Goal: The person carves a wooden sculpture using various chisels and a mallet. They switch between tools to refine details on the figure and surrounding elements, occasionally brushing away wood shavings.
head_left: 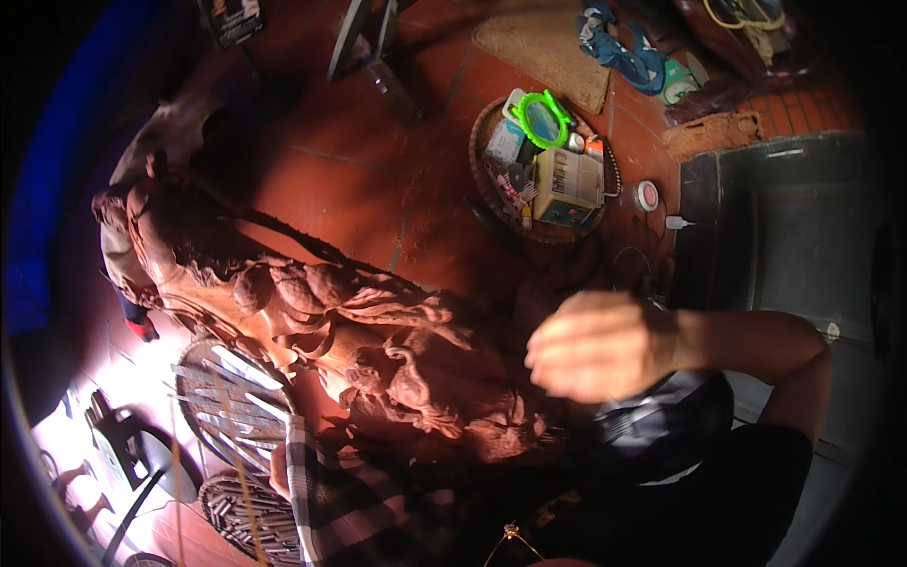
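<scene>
A large reddish-brown wood carving [312,302] with figures and folds lies slantwise from the upper left toward my lap. My right hand [600,345] hovers by its near right end, smeared by motion. Its fingers look bent, but whether they hold anything does not show. Of my left hand [279,472] only a small part shows, beside a black-and-white checked cloth [345,506], with its fingers hidden. Next to it is a round woven tray [192,383] with several long, light-coloured carving tools [231,406]. Below stands a basket [206,484] filled with slim metal tools [255,520].
On the red tiled floor [378,189] stands a round basket [482,180] with a radio-like box [567,189] and a green-framed mirror [543,121]. A small round jar [646,196] and white bottle [676,223] are right of it. Wooden legs [354,38] rise at the back.
</scene>
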{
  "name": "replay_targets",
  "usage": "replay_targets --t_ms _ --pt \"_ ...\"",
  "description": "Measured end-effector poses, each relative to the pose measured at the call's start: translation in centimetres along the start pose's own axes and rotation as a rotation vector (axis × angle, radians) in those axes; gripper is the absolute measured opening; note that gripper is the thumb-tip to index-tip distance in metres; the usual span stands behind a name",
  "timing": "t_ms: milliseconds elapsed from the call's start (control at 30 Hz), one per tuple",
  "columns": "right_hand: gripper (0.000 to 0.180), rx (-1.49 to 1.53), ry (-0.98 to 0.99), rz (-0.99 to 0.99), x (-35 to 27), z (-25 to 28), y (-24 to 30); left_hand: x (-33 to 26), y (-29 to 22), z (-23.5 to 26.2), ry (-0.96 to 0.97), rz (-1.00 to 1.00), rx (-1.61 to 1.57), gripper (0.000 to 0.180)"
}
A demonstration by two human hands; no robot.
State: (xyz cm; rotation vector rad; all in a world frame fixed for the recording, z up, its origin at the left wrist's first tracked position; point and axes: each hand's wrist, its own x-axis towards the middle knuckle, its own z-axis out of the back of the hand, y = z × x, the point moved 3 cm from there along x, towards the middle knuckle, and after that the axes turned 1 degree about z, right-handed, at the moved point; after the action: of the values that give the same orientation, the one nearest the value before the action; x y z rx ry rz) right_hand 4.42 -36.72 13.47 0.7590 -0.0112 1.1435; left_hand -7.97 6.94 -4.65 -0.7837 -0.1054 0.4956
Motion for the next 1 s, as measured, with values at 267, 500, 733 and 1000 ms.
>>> replay_targets --t_ms 267,500,733,1000 --pt "0.013 0.102 -0.295 -1.111 -18.6 -3.1 -14.1 0.9 -2.6 -3.1 0.076 -0.101 0.063 0.009" --pt "0.012 -0.723 -0.120 -0.822 -15.2 -4.2 -25.0 0.4 -4.0 -3.3 0.069 -0.074 0.150 0.008" --pt "0.008 -0.782 0.082 -0.707 -14.9 -4.1 -26.9 -0.1 -5.6 0.8 -0.038 -0.092 0.104 0.008" --pt "0.002 0.064 -0.123 -0.422 5.1 6.0 -8.2 2.9 -19.2 9.6 -0.044 -0.368 -0.040 0.024"
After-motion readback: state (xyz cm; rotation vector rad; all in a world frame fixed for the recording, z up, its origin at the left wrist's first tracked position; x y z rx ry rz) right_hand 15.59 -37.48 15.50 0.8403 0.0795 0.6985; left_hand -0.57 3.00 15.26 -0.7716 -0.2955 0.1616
